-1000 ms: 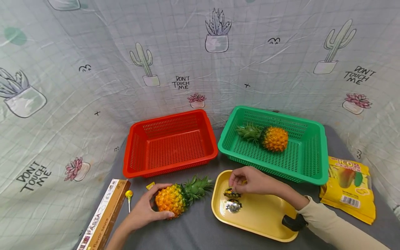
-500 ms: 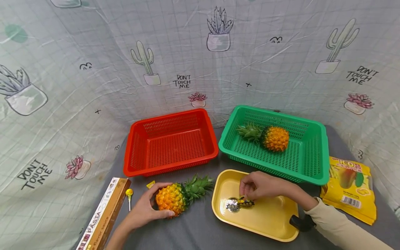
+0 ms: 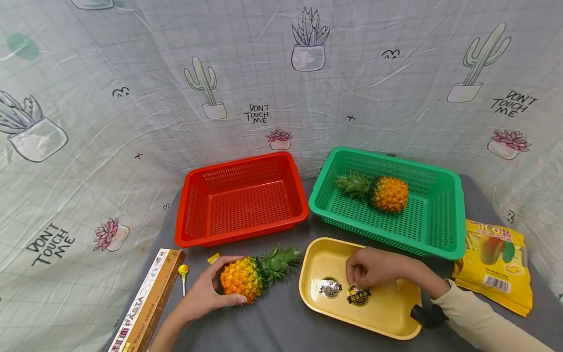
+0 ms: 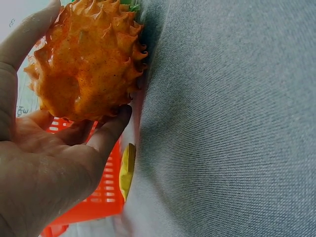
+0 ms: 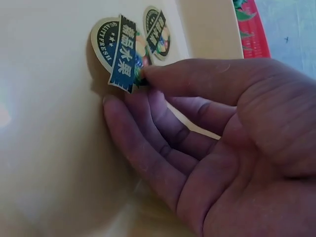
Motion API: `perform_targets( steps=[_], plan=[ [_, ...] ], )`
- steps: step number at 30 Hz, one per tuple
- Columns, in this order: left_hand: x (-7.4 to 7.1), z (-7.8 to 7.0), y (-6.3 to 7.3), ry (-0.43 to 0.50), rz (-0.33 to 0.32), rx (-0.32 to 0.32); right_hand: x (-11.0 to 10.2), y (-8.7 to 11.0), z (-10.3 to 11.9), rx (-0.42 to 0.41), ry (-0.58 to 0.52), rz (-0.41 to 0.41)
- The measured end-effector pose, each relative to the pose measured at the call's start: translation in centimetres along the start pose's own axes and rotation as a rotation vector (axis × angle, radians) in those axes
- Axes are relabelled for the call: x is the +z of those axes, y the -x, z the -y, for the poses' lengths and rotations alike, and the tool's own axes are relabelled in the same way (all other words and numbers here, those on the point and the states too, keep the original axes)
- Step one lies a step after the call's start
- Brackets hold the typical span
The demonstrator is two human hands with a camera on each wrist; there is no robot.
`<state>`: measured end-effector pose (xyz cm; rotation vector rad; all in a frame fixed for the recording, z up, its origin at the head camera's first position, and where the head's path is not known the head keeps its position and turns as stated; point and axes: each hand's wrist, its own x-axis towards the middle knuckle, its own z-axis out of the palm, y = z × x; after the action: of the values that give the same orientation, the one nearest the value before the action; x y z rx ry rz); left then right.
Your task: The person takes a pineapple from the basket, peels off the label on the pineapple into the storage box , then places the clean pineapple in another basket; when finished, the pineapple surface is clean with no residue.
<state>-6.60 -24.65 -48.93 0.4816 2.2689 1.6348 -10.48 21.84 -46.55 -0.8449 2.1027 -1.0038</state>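
Observation:
My left hand (image 3: 208, 289) holds a small pineapple (image 3: 243, 279) by its orange body, thumb on the near side, as it lies on the grey cloth. Its leafy crown (image 3: 278, 264) points right. In the left wrist view, the fingers curl under the spiky pineapple (image 4: 86, 59). Over the pale yellow tray (image 3: 382, 320), my right hand (image 3: 374, 266) pinches a black and gold fruit sticker (image 3: 358, 296) between thumb and fingertips. The right wrist view shows this sticker (image 5: 122, 54) tilted up from the tray, with a second round sticker (image 5: 157, 32) beyond it.
A red basket (image 3: 180, 210) stands at the back left. Beside it, a green basket (image 3: 457, 210) contains another pineapple (image 3: 389, 194). A yellow snack bag (image 3: 492, 266) lies at the right. On the left are a pasta box (image 3: 147, 300), a lollipop (image 3: 183, 270) and a small yellow piece (image 3: 213, 258).
My right hand has drawn the pinched sticker rightward across the tray, away from the second sticker, which now shows whole. The left hand stays on the pineapple.

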Motion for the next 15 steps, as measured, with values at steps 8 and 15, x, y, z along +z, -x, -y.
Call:
perform_targets(
  steps=[8, 15],
  plan=[
    [0.0, 0.3, 0.0, 0.019, 0.008, 0.011, 0.6, -0.4, 0.2, -0.002, 0.127, -0.038],
    [0.0, 0.5, 0.0, 0.021, 0.008, 0.03, 1.3, -0.8, 0.4, -0.002, 0.237, -0.07]
  ],
)
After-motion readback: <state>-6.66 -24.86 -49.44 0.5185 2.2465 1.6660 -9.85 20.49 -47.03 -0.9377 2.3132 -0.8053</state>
